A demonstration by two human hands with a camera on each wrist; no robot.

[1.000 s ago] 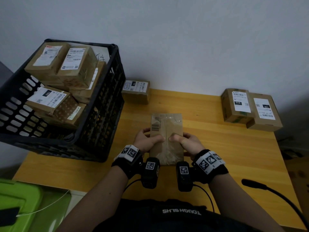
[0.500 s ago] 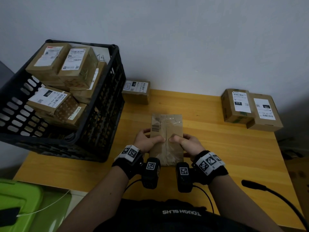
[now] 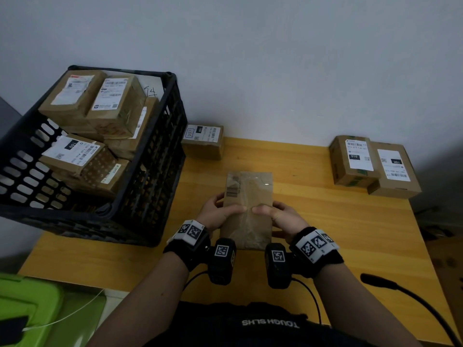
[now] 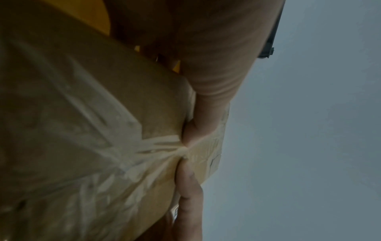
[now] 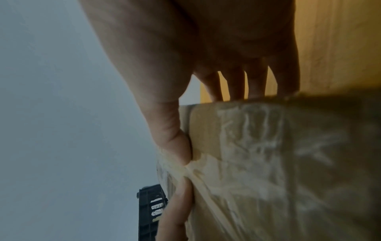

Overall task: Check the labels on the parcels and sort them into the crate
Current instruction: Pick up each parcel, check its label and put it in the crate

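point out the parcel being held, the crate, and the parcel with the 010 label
held parcel point(image 3: 246, 196), head view, on its taped upper face
black crate point(image 3: 160, 176), head view, on its slatted right wall
010 parcel point(image 3: 358, 156), head view, on its white label

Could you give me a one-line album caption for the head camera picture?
Both hands, left hand and right hand, hold a taped parcel above the table beside a half-filled black crate.

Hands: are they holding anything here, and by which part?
Both hold one taped brown parcel above the table. The left hand grips its left edge and the right hand its right edge, thumbs on top, fingers underneath.
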